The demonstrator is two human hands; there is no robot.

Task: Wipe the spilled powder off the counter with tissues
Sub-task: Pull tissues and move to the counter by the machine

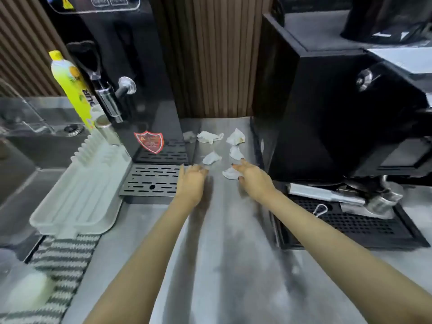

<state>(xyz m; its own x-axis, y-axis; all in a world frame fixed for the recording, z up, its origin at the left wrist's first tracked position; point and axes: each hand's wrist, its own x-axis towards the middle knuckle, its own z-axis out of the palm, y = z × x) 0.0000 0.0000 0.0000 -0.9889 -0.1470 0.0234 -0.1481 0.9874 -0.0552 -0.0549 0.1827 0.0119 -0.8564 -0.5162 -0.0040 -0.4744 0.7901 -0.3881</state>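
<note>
While the left hand (192, 181) lies flat and empty and the right hand (254, 178), fingers straight, touches the nearest of the crumpled tissues (210, 137) at the back of the counter (145, 230), a hasty sweep could push the powder (236, 232) into the drip tray (152, 181).

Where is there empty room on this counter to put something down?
The open counter strip near you, between the white tray and the black grate tray, is free. Farther back it is crowded: crumpled tissues lie there, with the left hand and right hand among them.
</note>
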